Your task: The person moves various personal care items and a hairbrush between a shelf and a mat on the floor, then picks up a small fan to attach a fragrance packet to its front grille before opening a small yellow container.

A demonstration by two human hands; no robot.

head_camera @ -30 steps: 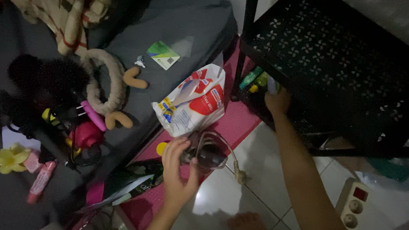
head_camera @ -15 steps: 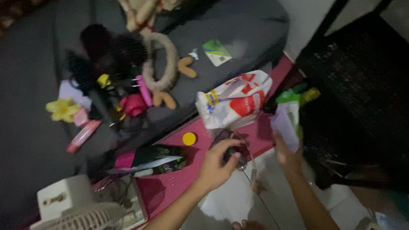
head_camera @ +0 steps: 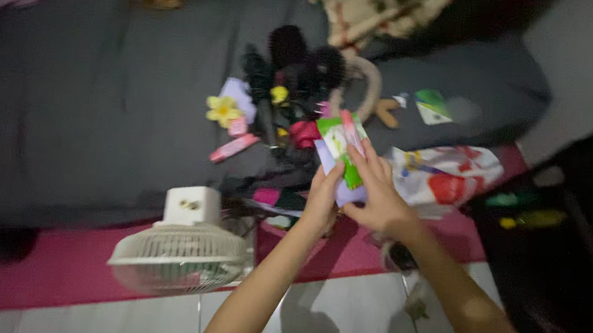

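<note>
We saw a flat, soft packet in green, white and pale purple with a red-pink strip near its top (head_camera: 340, 152), held up between both hands above the edge of the dark grey mattress (head_camera: 103, 116). Its long axis ran from lower right to upper left, leaning only a little off upright in the view, the green end pointing away from us toward the clutter. The picture was blurred, so we could not make out its finer marks.

Our left hand (head_camera: 322, 200) gripped the packet's lower left edge, fingers curled close together against it. Our right hand (head_camera: 377, 194) pinched the right side, thumb below and fingers laid along the face.

Just beyond the packet lay a heap of dark hair accessories (head_camera: 293, 71), a yellow flower-shaped clip (head_camera: 223, 110) and a small pink tube (head_camera: 234, 147). A white and red crinkled plastic bag (head_camera: 444, 177) sat to the right, touching the mattress edge. A small cream table fan (head_camera: 181, 249) stood on the pink mat (head_camera: 41, 273) to the left. Pale floor tiles (head_camera: 341, 318) showed below, and a black metal rack (head_camera: 573, 237) stood at the right in dim light.
</note>
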